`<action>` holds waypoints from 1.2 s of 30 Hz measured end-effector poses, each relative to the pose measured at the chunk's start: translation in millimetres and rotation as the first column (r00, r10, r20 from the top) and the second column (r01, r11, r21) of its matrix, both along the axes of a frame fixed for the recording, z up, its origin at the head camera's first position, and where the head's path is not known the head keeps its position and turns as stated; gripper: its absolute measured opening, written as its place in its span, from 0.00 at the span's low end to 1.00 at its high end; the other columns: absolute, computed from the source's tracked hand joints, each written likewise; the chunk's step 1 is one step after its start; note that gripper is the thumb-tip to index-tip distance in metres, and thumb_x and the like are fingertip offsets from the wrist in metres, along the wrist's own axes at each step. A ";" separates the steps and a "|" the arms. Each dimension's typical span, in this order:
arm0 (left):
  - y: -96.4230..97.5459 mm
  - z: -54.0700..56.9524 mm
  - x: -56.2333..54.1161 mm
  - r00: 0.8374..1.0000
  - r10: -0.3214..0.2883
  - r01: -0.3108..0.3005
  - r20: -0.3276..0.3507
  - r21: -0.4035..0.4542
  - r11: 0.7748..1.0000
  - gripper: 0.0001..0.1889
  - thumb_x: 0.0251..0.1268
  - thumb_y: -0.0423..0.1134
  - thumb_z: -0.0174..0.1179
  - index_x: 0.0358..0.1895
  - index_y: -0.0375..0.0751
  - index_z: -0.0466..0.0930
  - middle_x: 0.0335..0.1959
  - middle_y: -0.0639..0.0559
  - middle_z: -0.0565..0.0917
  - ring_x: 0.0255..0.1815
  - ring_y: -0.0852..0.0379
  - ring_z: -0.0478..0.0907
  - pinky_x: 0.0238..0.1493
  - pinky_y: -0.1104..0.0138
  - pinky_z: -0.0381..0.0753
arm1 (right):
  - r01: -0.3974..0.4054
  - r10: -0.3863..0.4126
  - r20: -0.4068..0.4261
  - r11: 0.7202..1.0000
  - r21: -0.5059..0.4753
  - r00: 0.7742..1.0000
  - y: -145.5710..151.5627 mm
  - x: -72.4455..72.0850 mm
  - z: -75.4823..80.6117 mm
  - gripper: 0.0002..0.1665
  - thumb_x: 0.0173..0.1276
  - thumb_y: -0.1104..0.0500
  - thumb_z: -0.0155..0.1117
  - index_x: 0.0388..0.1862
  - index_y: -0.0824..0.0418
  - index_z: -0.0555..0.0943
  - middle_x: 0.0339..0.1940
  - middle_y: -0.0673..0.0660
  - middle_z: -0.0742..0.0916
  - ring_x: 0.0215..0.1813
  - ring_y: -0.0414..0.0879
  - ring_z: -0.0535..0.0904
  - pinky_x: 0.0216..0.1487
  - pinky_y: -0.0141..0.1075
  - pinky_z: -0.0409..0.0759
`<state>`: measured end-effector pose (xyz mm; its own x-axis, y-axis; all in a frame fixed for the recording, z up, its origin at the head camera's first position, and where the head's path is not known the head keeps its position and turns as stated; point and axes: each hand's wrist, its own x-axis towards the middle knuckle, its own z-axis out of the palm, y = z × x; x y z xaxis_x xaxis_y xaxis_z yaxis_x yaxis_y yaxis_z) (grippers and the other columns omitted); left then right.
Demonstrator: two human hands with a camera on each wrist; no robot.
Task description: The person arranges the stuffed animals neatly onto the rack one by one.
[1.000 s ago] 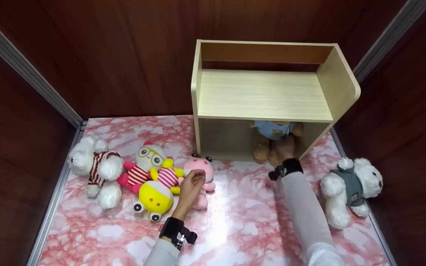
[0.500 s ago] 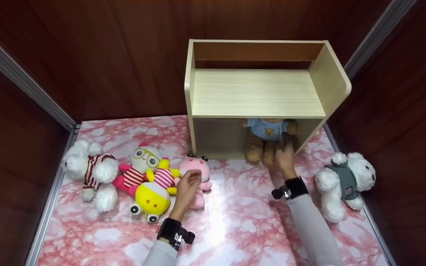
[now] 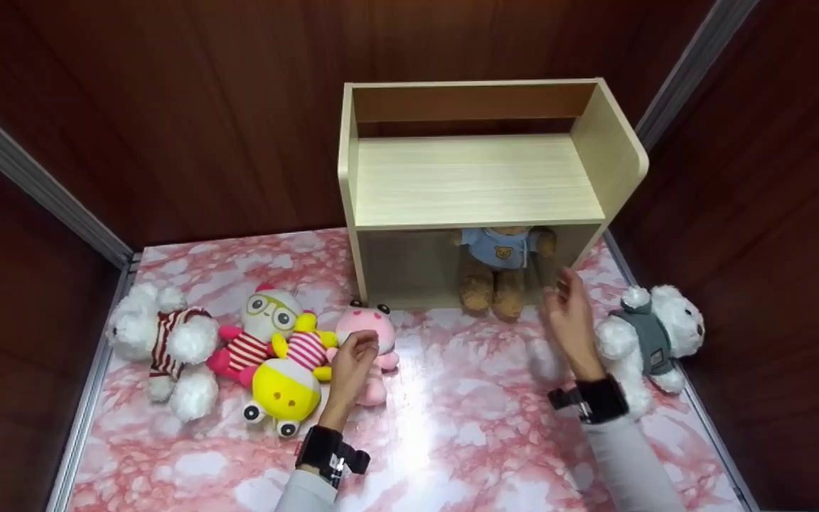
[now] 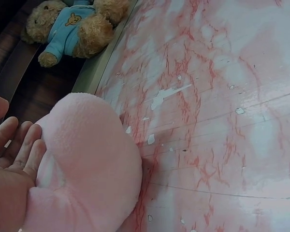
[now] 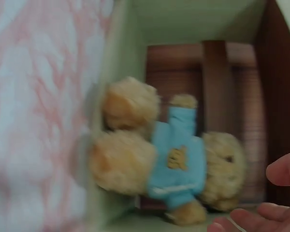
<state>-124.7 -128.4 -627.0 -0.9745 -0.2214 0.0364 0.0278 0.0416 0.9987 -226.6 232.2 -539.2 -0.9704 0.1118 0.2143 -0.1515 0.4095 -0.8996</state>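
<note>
A brown teddy bear (image 3: 498,249) in a light blue hoodie sits in the lower compartment of the shelf (image 3: 480,178); the upper board hides most of its head in the head view. My right hand (image 3: 570,320) is outside, by the shelf's right front edge, apart from the bear and holding nothing. Over a pink plush toy (image 3: 365,321) lying on its back hovers my left hand (image 3: 351,364), fingers loosely bent and gripping nothing. Whether its fingertips touch the plush is hard to tell in the left wrist view.
Left of the pink toy lie a yellow frog-eyed plush (image 3: 285,387), a plush with yellow glasses (image 3: 267,313) and a white dog plush (image 3: 161,338) in stripes. At right lies a white plush (image 3: 655,334) in a grey-green vest. Dark wooden walls (image 3: 189,128) surround the marbled surface (image 3: 466,398).
My right hand has let go of the teddy bear's leg area and drawn back out of the compartment, rightward. The left hand stays over the pink plush. The head view has shifted slightly.
</note>
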 end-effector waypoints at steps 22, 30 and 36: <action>-1.8 1.8 1.2 1.000 0.004 -0.004 0.017 0.024 1.000 0.15 0.74 0.26 0.56 0.60 0.21 0.76 0.56 0.26 0.81 0.61 0.34 0.79 0.64 0.61 0.78 | 0.320 -0.335 0.044 0.926 0.201 0.941 105.5 2.0 17.0 0.32 0.80 0.51 0.51 0.75 0.66 0.69 0.71 0.69 0.76 0.73 0.63 0.69 0.72 0.56 0.65; 2.3 34.3 10.5 1.000 -0.012 0.012 0.004 0.011 1.000 0.14 0.72 0.23 0.56 0.57 0.17 0.75 0.55 0.22 0.79 0.59 0.31 0.79 0.61 0.65 0.79 | 0.239 -0.339 0.161 0.865 0.441 0.927 127.0 -2.5 4.5 0.33 0.79 0.43 0.52 0.73 0.61 0.74 0.73 0.67 0.76 0.71 0.69 0.71 0.65 0.63 0.69; 5.8 44.1 14.2 1.000 -0.015 0.015 -0.004 0.001 1.000 0.15 0.74 0.25 0.56 0.57 0.17 0.75 0.56 0.23 0.79 0.59 0.31 0.79 0.62 0.61 0.80 | 0.195 -0.344 0.202 0.829 0.524 0.917 137.0 -10.6 -4.0 0.39 0.76 0.40 0.58 0.76 0.64 0.70 0.71 0.70 0.77 0.69 0.73 0.70 0.62 0.70 0.67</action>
<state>-110.6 -122.6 -582.9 -0.9776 -0.2067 0.0395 0.0320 0.0399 0.9987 -237.2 369.2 -543.2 -0.9426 0.3315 0.0394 0.2539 0.7887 -0.5599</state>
